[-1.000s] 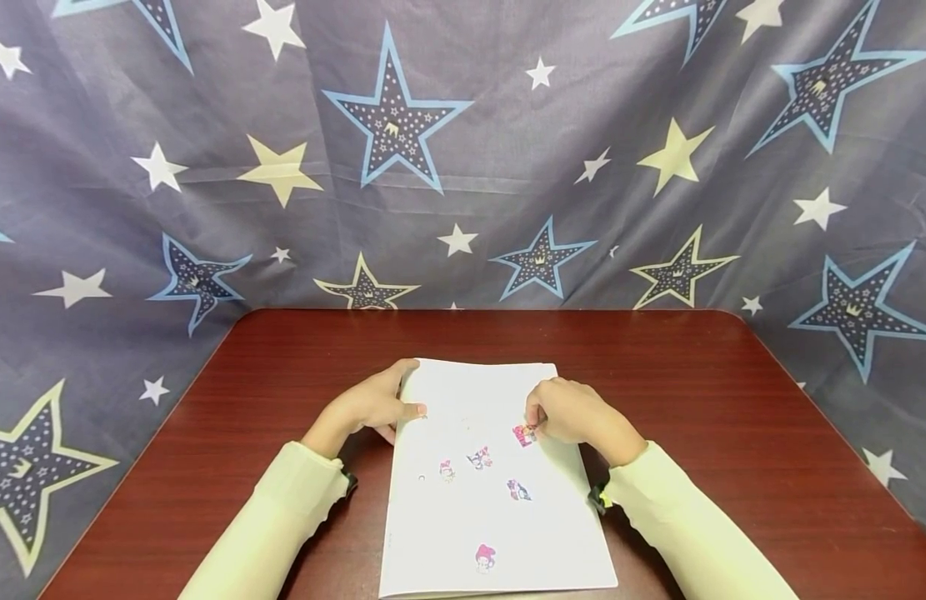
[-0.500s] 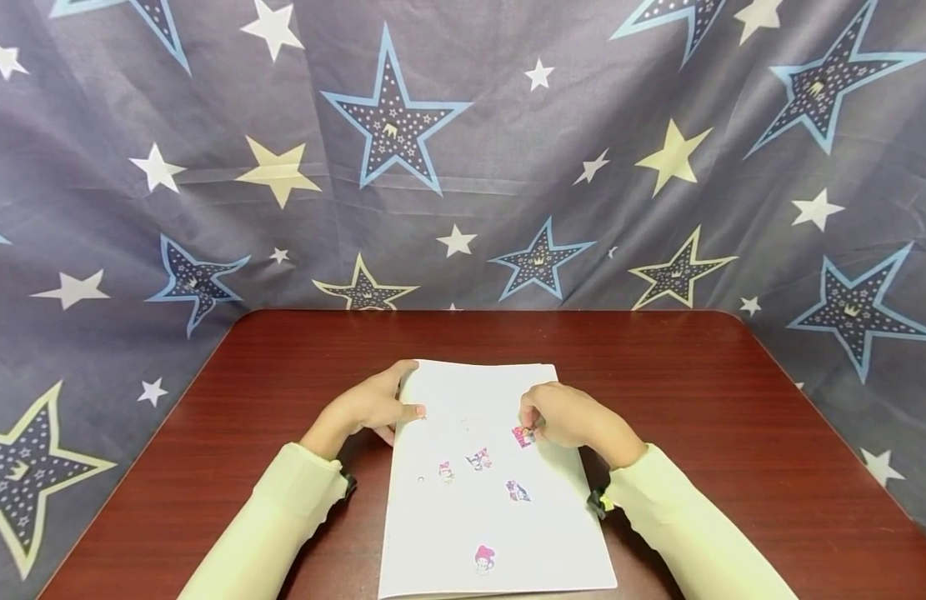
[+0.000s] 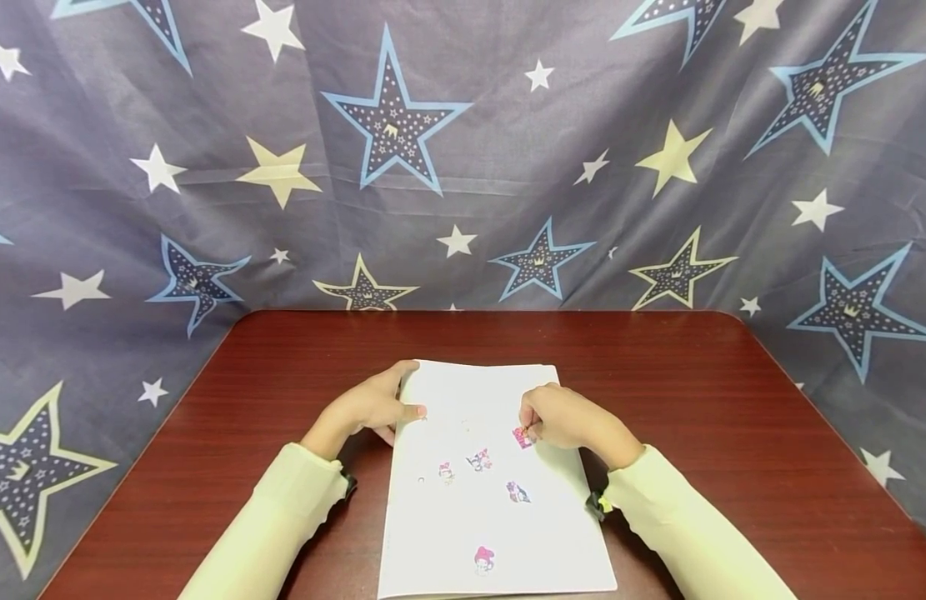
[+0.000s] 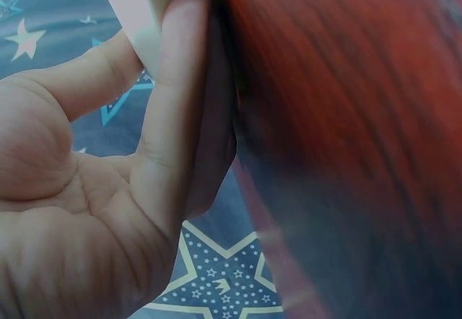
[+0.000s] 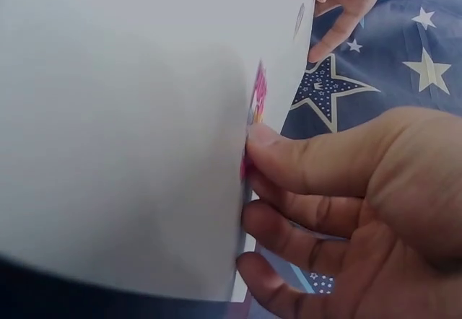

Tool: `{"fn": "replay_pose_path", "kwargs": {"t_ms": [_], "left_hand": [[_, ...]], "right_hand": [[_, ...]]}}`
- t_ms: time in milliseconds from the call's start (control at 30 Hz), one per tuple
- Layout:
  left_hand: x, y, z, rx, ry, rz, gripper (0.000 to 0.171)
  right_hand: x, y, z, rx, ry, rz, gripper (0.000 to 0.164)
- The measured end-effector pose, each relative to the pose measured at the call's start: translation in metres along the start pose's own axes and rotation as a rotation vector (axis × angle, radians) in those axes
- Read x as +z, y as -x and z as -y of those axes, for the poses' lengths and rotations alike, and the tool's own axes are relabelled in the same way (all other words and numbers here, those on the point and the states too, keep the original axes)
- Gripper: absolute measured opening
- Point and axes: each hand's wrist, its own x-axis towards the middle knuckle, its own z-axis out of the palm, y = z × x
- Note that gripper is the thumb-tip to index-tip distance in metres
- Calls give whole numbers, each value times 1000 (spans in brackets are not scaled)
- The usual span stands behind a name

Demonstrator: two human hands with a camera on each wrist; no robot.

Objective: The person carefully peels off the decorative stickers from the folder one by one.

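An unlined white booklet [image 3: 463, 533] lies on the table, with several small cartoon stickers on its page. My left hand [image 3: 368, 408] holds the booklet's left edge, thumb on the page and fingers beneath; in the left wrist view the fingers [image 4: 177, 102] lie along the underside. At the page's upper right, my right hand [image 3: 571, 421] has its thumb and fingertips on a pink sticker [image 3: 521, 437], pinching it at its right side and hiding part of it. The right wrist view shows the thumb [image 5: 289, 153] against that pink sticker [image 5: 258, 92].
Lower on the page are a pink-hooded figure sticker [image 3: 484, 560], a purple-and-blue sticker [image 3: 518, 492] and a dark-and-pink sticker [image 3: 479, 460]. The reddish-brown table [image 3: 305, 350] reaches back to a grey star-patterned cloth [image 3: 463, 192].
My right hand's fingertips have shifted slightly left and cover more of the pink sticker. The left hand and the booklet stay in place.
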Motion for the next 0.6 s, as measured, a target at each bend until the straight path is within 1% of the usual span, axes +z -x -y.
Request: {"fn": "replay_pose_path", "kwargs": {"t_ms": [233, 333, 467, 600], "left_hand": [[0, -1, 0, -11, 5, -6, 85], [0, 0, 1, -7, 3, -3, 85], [1, 0, 1, -1, 6, 1, 85], [1, 0, 0, 0, 1, 0, 85]], "right_hand": [[2, 1, 0, -56, 59, -17, 20], [2, 1, -1, -89, 38, -29, 24], [2, 1, -1, -109, 0, -42, 25], [3, 1, -2, -115, 15, -39, 22]]}}
